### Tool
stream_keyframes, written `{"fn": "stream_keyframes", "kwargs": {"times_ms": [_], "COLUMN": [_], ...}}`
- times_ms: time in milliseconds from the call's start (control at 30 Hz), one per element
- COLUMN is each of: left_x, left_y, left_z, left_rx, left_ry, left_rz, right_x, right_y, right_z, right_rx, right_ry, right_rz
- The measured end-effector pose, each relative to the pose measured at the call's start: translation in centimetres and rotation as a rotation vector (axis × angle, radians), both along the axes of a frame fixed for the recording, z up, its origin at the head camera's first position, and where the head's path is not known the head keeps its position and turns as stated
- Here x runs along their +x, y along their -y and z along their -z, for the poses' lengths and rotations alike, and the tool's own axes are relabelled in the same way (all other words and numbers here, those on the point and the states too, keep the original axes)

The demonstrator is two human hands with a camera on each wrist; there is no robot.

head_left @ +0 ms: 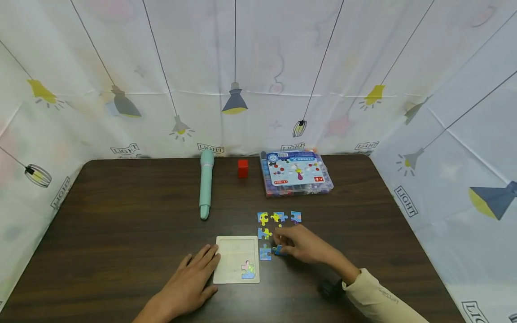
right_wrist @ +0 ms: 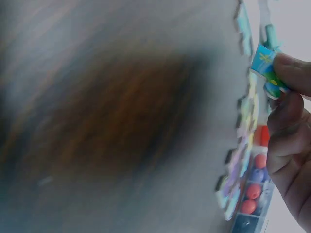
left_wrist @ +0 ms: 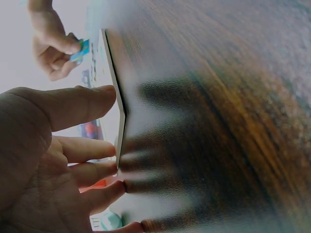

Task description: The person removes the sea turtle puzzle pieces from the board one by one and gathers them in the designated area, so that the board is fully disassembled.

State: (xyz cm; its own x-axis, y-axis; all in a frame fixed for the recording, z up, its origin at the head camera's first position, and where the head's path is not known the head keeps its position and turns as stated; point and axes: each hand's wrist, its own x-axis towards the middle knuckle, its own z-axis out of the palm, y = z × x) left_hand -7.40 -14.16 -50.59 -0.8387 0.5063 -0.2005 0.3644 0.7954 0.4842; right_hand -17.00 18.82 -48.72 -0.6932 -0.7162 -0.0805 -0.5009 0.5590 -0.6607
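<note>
My right hand (head_left: 300, 243) pinches a blue and green jigsaw piece (right_wrist: 266, 68) between thumb and fingers, lifted off the table in the right wrist view. Loose puzzle pieces (head_left: 265, 253) lie around and partly beneath that hand, some hidden by it. My left hand (head_left: 194, 279) rests at the left edge of a square wooden puzzle tray (head_left: 230, 260), its fingers extended and touching the rim. Inside the tray, one pink and blue piece (head_left: 248, 272) sits in the lower right corner.
Behind the pieces stands a clear plastic box (head_left: 298, 174) with a printed label and coloured beads. A red block (head_left: 243, 168) and a mint-green microphone-shaped object (head_left: 206, 184) are to its left. A patterned curtain (head_left: 258, 67) hangs along the table's back edge.
</note>
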Motion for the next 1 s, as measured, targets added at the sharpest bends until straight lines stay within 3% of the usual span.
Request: {"fn": "stream_keyframes", "kwargs": {"times_ms": [167,400,533,1000], "left_x": [0.0,0.1,0.0,0.0], "left_y": [-0.1,0.0,0.1,-0.1], "left_z": [0.0,0.0,0.0,-0.2], "left_rx": [0.001,-0.011,-0.02,-0.016], "left_ry": [0.014,0.021,0.026,0.018], "left_rz": [-0.006,-0.015,-0.02,-0.011], "right_x": [0.2,0.6,0.9,1.5], "right_y": [-0.5,-0.2,0.0,0.2], "right_z": [0.8,0.9,0.9,1.2], "right_rx": [0.043,0.155,0.196,0.22], "right_ry": [0.011,-0.137,-0.158,-0.195], "right_rz": [-0.004,0.016,0.039,0.08]}}
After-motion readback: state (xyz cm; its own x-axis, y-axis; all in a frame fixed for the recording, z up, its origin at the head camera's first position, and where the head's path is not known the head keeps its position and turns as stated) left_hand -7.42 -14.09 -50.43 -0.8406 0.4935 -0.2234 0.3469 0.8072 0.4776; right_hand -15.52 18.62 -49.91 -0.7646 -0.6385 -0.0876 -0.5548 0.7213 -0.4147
